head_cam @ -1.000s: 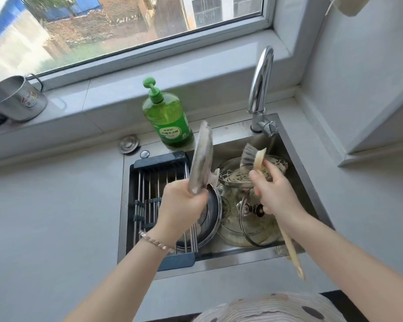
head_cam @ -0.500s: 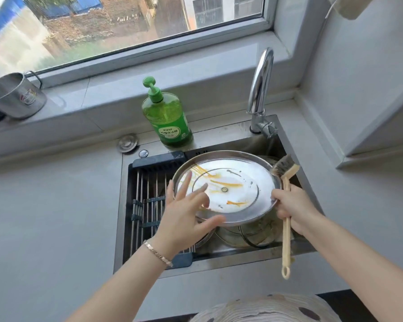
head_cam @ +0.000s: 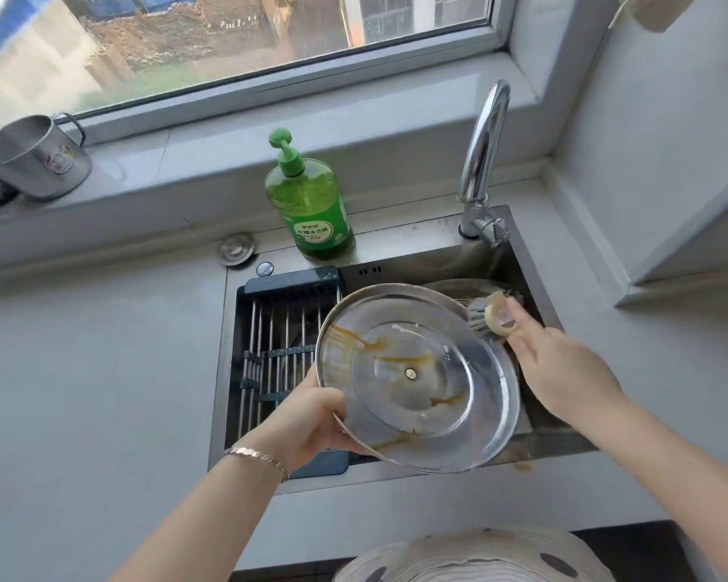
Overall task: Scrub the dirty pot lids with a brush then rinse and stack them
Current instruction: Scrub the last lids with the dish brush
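Sink set in grey desk. Left hand clamped on near rim of lid, stained side up, tilted over basin so drips likely fall inside. Right hand wrapped round brush, bristles at lid's far edge, probably about to scrub.

The only print I can make out is on the green soap bottle, which stands on the sink's back ledge, left of the tap. Its white label sits low on the front and carries a line of green Chinese characters. The last three read 洗洁精; the ones before them are too blurred for me to be sure of. A smaller line above is too small to read, as is the round green mark at the label's lower right. On the windowsill to my left, the steel mug bears a small coloured print with red and green in it; I can read no letters there.
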Available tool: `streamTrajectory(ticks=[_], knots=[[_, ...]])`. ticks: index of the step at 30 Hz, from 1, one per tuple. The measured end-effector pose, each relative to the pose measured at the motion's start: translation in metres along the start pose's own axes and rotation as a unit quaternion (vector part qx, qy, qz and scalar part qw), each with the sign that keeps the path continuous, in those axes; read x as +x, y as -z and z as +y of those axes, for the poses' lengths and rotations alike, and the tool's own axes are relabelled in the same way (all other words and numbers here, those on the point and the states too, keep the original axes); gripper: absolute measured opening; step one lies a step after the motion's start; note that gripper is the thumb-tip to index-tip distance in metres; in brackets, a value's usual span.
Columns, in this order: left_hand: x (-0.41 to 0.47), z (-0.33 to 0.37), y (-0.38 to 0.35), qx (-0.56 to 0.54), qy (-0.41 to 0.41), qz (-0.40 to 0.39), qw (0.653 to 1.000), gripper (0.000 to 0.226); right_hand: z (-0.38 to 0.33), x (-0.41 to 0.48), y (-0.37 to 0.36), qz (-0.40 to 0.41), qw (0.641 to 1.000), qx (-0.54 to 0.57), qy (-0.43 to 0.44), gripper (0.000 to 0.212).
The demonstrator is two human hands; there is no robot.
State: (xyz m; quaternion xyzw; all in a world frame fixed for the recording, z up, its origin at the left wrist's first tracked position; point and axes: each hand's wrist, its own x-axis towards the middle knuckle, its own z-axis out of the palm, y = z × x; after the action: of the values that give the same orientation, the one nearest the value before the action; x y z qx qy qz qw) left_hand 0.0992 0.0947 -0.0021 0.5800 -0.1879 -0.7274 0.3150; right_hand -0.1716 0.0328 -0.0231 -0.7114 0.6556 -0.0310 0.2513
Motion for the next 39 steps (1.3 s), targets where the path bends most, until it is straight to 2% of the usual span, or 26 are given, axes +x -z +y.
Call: streamTrajectory(ticks=[3,5,7,8,10,13,16,18,22,24,27,28,31,33,37,39], knots=[[0.002,-0.002,-0.005,0.016,-0.038,-0.009,0.999,0.071,-0.019,-0.017,-0.016,-0.082,0.991,-0.061,0.09,0.047],[0.002,-0.004,-0.013,0.042,-0.056,-0.008,0.998,0.076,-0.04,-0.033,-0.03,-0.139,0.98,-0.001,0.143,0.048],[0.0,-0.007,-0.02,0.056,-0.071,-0.009,0.996,0.078,-0.059,-0.038,-0.035,-0.137,0.969,0.082,0.188,0.047],[0.0,-0.011,-0.022,0.054,-0.074,-0.012,0.996,0.079,-0.062,-0.03,-0.035,-0.111,0.971,0.099,0.188,0.046],[-0.001,-0.015,-0.022,0.046,-0.084,-0.009,0.995,0.079,-0.053,-0.004,-0.031,-0.067,0.985,0.094,0.126,0.044],[-0.008,-0.015,-0.014,0.035,-0.103,0.01,0.994,0.075,-0.031,-0.001,-0.026,-0.085,0.993,0.068,0.046,0.042],[-0.01,-0.014,-0.011,0.052,-0.119,0.026,0.991,0.079,-0.05,-0.037,-0.039,-0.135,0.979,0.095,0.123,0.045],[-0.009,-0.016,-0.016,0.052,-0.119,0.026,0.991,0.081,-0.064,-0.035,-0.041,-0.103,0.973,0.113,0.172,0.044],[-0.011,-0.011,-0.017,0.035,-0.11,0.02,0.993,0.077,-0.042,0.004,-0.031,-0.052,0.989,0.134,0.04,0.039],[-0.013,-0.008,-0.016,0.04,-0.115,0.025,0.992,0.076,-0.039,-0.011,-0.032,-0.085,0.988,0.126,0.042,0.039],[-0.011,-0.009,-0.024,0.055,-0.107,0.012,0.993,0.08,-0.067,-0.034,-0.033,-0.099,0.969,0.175,0.143,0.043],[-0.01,-0.01,-0.027,0.052,-0.098,0.002,0.994,0.081,-0.069,-0.026,-0.031,-0.086,0.968,0.18,0.151,0.043],[-0.009,-0.012,-0.03,0.046,-0.079,-0.024,0.996,0.084,-0.054,0.014,-0.023,-0.019,0.986,0.156,0.06,0.04],[-0.009,-0.009,-0.029,0.063,-0.079,-0.028,0.995,0.084,-0.051,0.02,-0.022,-0.016,0.987,0.161,0.016,0.041],[-0.009,-0.005,-0.033,0.059,-0.064,-0.052,0.995,0.083,-0.095,-0.016,-0.02,-0.036,0.968,0.175,0.174,0.047],[-0.009,-0.004,-0.031,0.058,-0.066,-0.056,0.995,0.084,-0.092,-0.008,-0.014,-0.018,0.967,0.162,0.195,0.047]])
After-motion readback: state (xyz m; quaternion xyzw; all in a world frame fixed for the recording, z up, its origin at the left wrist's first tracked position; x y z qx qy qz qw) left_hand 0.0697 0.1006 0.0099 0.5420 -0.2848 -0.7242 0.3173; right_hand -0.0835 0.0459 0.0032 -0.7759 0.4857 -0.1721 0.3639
